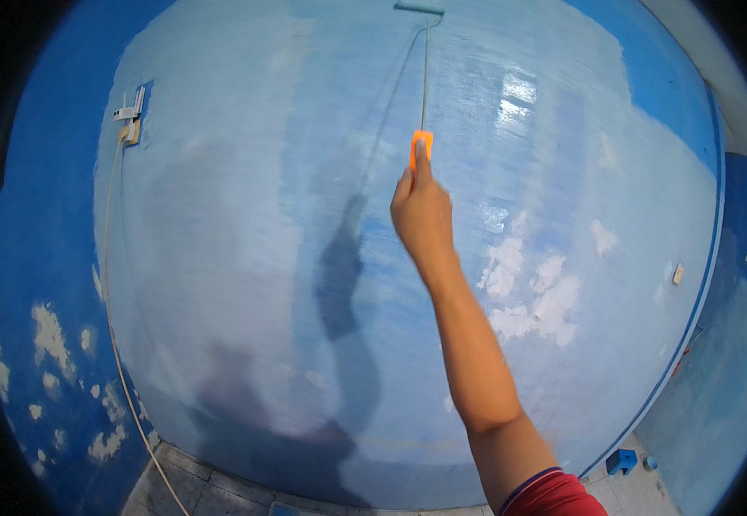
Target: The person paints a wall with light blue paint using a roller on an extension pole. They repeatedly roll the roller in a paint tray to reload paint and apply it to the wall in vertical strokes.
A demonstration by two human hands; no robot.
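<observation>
My right hand (426,200) grips the orange handle (421,147) of a paint roller, one finger laid along it. A long thin metal rod (425,77) runs up from the handle to the roller sleeve (420,8), near the top of the view against the wall. Pale blue paint covers much of this wall (219,213). A wet sheen (516,100) shows right of the rod, and white patches of filler (544,300) lie lower down. My left hand is out of view.
A white router-like device (130,111) and a plugged socket (130,132) sit on the left; their cable (115,335) hangs to the tiled floor (173,474). A light switch or socket (678,274) is at right. Below it stand a blue stool (621,462) and a small container (650,463).
</observation>
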